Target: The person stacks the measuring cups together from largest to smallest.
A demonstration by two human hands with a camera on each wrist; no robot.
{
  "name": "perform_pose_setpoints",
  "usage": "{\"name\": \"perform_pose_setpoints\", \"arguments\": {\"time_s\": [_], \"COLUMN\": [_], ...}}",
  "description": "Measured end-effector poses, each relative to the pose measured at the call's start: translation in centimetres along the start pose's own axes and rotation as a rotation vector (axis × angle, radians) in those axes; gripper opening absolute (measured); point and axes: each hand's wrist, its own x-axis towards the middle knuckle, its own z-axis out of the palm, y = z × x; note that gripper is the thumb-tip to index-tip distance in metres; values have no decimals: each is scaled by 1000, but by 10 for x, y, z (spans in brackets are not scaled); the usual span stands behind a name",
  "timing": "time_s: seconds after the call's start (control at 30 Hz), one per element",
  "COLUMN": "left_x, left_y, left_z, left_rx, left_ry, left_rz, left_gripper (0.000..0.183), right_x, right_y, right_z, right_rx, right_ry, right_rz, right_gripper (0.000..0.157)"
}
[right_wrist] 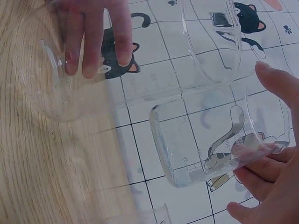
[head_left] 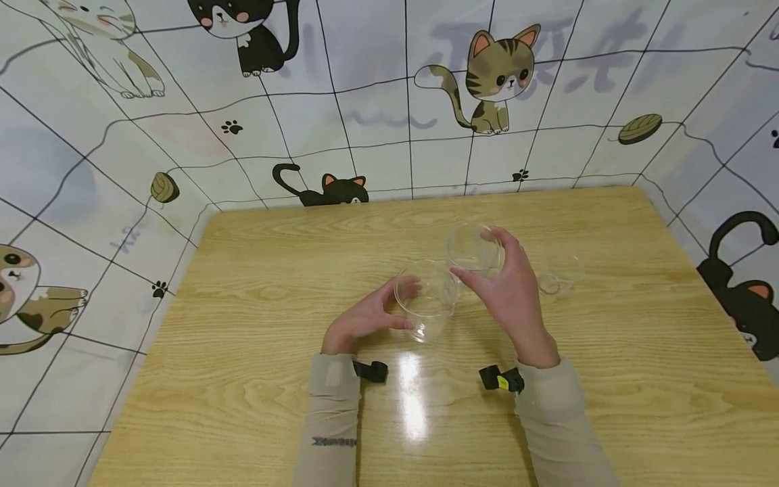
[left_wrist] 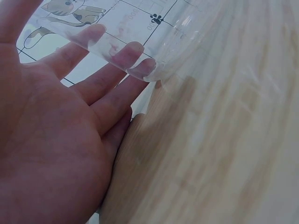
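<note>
A large clear glass beaker (head_left: pixel 433 299) stands on the wooden table, with my left hand (head_left: pixel 370 312) around its left side. My left fingers lie against the glass in the left wrist view, and the thumb is at the near side. My right hand (head_left: pixel 510 292) grips a smaller clear beaker (head_left: pixel 472 249) near its rim, thumb on one side and fingers on the other. In the right wrist view this smaller beaker (right_wrist: pixel 187 144), with graduation marks, is raised off the table close beside the large beaker (right_wrist: pixel 135 88). Its rim overlaps the large one in the head view.
A third, smallest glass beaker (head_left: pixel 561 272) stands on the table (head_left: pixel 243 406) to the right of my right hand. White panels with cat drawings (head_left: pixel 496 81) enclose the table's back and sides.
</note>
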Motion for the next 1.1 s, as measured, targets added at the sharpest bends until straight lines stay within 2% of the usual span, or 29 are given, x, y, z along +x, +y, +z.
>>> {"name": "perform_pose_setpoints", "arguments": {"time_s": [1.1], "left_x": [0], "left_y": [-2], "left_z": [-1], "left_rx": [6], "left_ry": [-1], "left_rz": [-3], "left_gripper": [79], "right_x": [-4], "right_y": [-10], "right_z": [-8], "right_rx": [47], "right_ry": [38], "right_rz": [-39], "right_gripper": [80]}}
